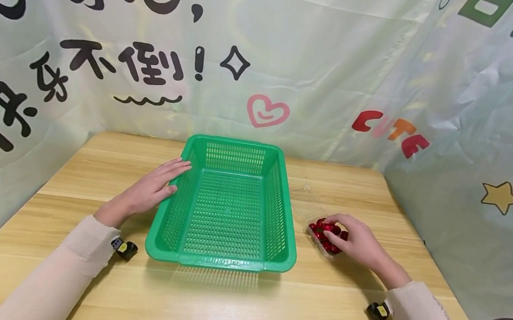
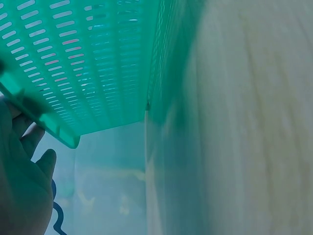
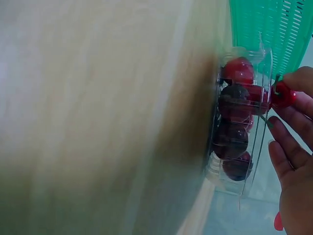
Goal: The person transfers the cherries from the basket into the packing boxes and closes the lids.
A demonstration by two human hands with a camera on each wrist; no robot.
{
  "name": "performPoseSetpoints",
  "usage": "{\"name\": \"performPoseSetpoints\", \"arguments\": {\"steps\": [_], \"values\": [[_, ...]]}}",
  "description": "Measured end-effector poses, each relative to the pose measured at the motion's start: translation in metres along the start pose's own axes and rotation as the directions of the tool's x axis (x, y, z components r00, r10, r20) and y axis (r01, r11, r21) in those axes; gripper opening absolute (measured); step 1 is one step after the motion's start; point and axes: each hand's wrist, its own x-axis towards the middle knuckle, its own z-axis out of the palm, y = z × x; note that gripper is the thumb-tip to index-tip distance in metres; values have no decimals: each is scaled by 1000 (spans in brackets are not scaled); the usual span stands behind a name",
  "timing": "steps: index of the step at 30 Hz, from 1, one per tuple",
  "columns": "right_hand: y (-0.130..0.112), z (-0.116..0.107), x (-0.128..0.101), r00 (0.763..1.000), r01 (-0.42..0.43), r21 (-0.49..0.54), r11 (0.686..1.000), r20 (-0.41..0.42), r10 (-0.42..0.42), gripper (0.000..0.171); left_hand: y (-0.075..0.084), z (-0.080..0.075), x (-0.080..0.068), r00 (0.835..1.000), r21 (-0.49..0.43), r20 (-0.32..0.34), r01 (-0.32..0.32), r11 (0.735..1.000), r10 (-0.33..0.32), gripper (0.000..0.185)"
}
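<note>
A green plastic basket (image 1: 227,213) with slotted walls stands on the table, and nothing lies in it. On its left rim rests my left hand (image 1: 157,185), fingers stretched over the edge; the left wrist view shows these fingers (image 2: 33,139) right at the rim. To the right of the basket is a small clear plastic box (image 1: 327,254) of red and dark red cherries (image 1: 318,234). My right hand (image 1: 360,241) is over this box. In the right wrist view it pinches a bright red cherry (image 3: 283,95) with a green stem, between thumb and fingers, at the box's open top.
The box's clear lid (image 1: 306,199) lies folded back behind it, close to the basket's right side. A wooden table (image 1: 226,308) carries everything. Behind and beside it hangs a pale printed cloth (image 1: 336,61). Each sleeve has a small black camera (image 1: 377,312) at the wrist.
</note>
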Motion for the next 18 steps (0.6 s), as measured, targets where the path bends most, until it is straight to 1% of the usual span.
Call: {"name": "performPoseSetpoints", "arguments": {"steps": [7,14,18], "values": [[-1,1,-2,1000,-6,-20,1000,-6,6,25,0,-1,1,1000,4,5,-3,1000,3,51],[-2,1,1,999,39,-79,996,0,-39,26,-2,-6,3,999,36,42,-1,999,0,52],[-1,2,2,998,59,-98,993,9,-58,25,-4,-9,5,998,75,68,-3,997,-2,52]]}}
